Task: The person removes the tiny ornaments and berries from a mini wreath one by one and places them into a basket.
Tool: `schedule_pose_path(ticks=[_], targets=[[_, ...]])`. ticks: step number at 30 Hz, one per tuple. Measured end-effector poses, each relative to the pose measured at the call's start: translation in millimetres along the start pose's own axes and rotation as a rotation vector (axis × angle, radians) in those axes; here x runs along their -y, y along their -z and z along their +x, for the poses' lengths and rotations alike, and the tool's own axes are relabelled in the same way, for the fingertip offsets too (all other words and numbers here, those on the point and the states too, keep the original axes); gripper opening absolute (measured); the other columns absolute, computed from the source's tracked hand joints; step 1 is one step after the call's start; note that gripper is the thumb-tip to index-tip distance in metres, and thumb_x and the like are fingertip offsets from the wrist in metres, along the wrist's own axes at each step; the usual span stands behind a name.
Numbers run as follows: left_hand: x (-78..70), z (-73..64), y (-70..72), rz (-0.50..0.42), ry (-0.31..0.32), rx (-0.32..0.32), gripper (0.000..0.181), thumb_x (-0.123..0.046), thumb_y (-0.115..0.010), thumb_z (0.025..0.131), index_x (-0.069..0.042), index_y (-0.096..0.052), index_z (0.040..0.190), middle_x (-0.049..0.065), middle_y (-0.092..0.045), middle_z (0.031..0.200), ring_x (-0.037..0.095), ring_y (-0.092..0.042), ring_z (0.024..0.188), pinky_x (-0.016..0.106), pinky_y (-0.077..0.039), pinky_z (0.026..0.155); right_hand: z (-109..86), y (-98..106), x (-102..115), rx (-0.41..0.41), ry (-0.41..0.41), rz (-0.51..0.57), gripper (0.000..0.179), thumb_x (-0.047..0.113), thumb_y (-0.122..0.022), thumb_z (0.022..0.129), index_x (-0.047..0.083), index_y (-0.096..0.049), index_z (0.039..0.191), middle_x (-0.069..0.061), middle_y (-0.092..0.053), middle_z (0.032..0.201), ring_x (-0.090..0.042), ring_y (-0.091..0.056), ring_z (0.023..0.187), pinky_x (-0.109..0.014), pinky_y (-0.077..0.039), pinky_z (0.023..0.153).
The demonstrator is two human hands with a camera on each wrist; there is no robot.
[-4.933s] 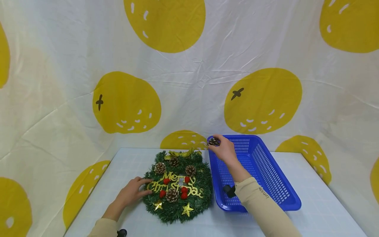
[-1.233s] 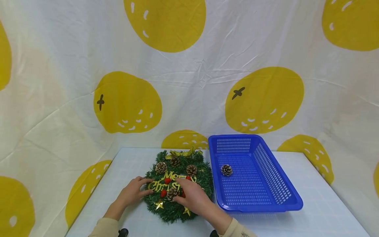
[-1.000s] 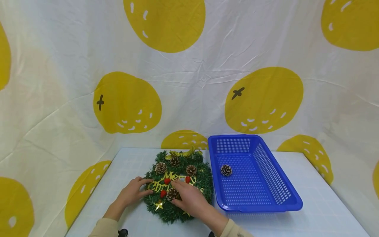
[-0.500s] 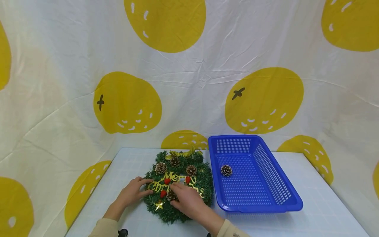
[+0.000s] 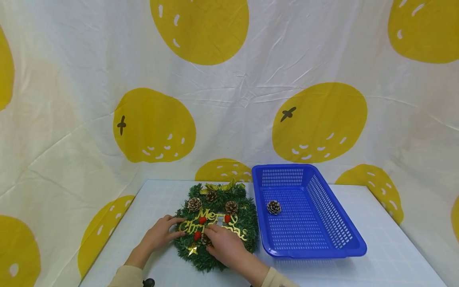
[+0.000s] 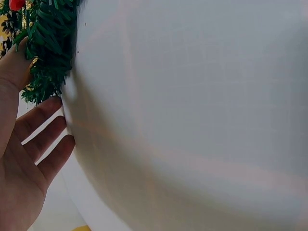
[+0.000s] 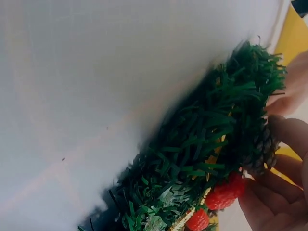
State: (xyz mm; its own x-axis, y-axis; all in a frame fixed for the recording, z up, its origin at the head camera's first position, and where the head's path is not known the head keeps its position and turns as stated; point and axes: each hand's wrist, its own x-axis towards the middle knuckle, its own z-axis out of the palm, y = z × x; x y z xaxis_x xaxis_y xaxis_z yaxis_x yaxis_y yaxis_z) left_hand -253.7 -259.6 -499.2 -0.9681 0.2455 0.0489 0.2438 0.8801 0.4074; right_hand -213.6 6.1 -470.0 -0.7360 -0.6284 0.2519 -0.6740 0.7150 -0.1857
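Head view: I've got the wreath (image 5: pixel 216 204) on the table (image 5: pixel 154 201), blue basket (image 5: pixel 322 252) just right of the wreath, one loose pinecone (image 5: pixel 274 207) in it. My right hand (image 5: pixel 226 245) pinches the gripped pinecone (image 5: pixel 205 240) at the wreath's lower middle; grip narrow. My left hand (image 5: pixel 161 232) is at the wreath's left edge, fingers spread. Risk: if I pull and that cone is fixed tight, the whole wreath probably lifts or skews, only one side being steadied.

Left wrist view: thumb at the wreath's greenery, outer fingers spread below it. Hold looks light; wreath could swivel away.

Right wrist view: grip round the cone on the wreath, red berries (image 7: pixel 226 190) right by my fingers. A careless tug could snag those or the gold lettering (image 5: pixel 203 213); the knobbly cone might slip.
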Motion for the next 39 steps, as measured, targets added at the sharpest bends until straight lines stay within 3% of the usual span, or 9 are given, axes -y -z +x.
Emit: schedule_pose_path(ticks=[9,14,25,29,33,39], targets=[[1.5,0.8,-3.6,0.006,0.015,-0.008,0.052,-0.047,-0.075,0.082,-0.021,-0.067,0.126,0.008,-0.059,0.113,0.03,-0.058,0.102,0.054,-0.051,0.075,1.2,-9,3,0.001,0.027,-0.136,0.059,0.034,-0.084,0.079,0.013,-0.063,0.129,-0.001,-0.06,0.127,-0.011,-0.062,0.107,-0.019,-0.053,0.07],[1.5,1.7,-3.8,0.003,0.009,-0.011,0.053,-0.048,-0.075,0.082,-0.02,-0.067,0.126,0.008,-0.059,0.112,0.03,-0.058,0.101,0.054,-0.051,0.074,1.8,-11,2,-0.054,0.057,-0.196,0.054,0.034,-0.085,0.076,0.016,-0.065,0.123,0.002,-0.062,0.12,-0.007,-0.062,0.102,-0.016,-0.051,0.067],[1.8,1.2,-4.4,0.014,0.017,-0.014,0.051,-0.046,-0.075,0.082,-0.022,-0.067,0.126,0.006,-0.059,0.111,0.029,-0.058,0.101,0.054,-0.051,0.074,2.2,-10,4,-0.127,0.053,-0.201,0.043,0.029,-0.086,0.077,0.017,-0.065,0.112,0.004,-0.064,0.112,-0.004,-0.063,0.091,-0.013,-0.048,0.058],[0.8,1.4,-3.4,0.014,0.008,-0.016,0.051,-0.047,-0.075,0.082,-0.022,-0.067,0.126,0.007,-0.059,0.11,0.029,-0.058,0.1,0.054,-0.051,0.074,1.9,-2,4,-0.146,0.038,-0.13,0.045,0.025,-0.085,0.078,0.014,-0.066,0.117,0.002,-0.064,0.114,-0.007,-0.064,0.095,-0.014,-0.049,0.059],[1.6,1.0,-3.2,0.015,0.008,-0.008,0.051,-0.047,-0.075,0.082,-0.023,-0.067,0.126,0.006,-0.059,0.111,0.028,-0.058,0.1,0.053,-0.051,0.073,2.8,14,2,-0.121,-0.033,0.024,0.044,0.021,-0.08,0.083,0.011,-0.065,0.124,-0.002,-0.063,0.121,-0.01,-0.066,0.092,-0.018,-0.051,0.062],[4.0,0.7,-3.2,0.009,-0.002,-0.005,0.052,-0.047,-0.075,0.082,-0.021,-0.067,0.126,0.007,-0.059,0.112,0.028,-0.058,0.1,0.053,-0.051,0.073,5.0,44,-7,-0.159,-0.124,0.241,0.044,0.016,-0.073,0.091,0.004,-0.061,0.132,-0.01,-0.059,0.131,-0.023,-0.063,0.11,-0.034,-0.054,0.085]])
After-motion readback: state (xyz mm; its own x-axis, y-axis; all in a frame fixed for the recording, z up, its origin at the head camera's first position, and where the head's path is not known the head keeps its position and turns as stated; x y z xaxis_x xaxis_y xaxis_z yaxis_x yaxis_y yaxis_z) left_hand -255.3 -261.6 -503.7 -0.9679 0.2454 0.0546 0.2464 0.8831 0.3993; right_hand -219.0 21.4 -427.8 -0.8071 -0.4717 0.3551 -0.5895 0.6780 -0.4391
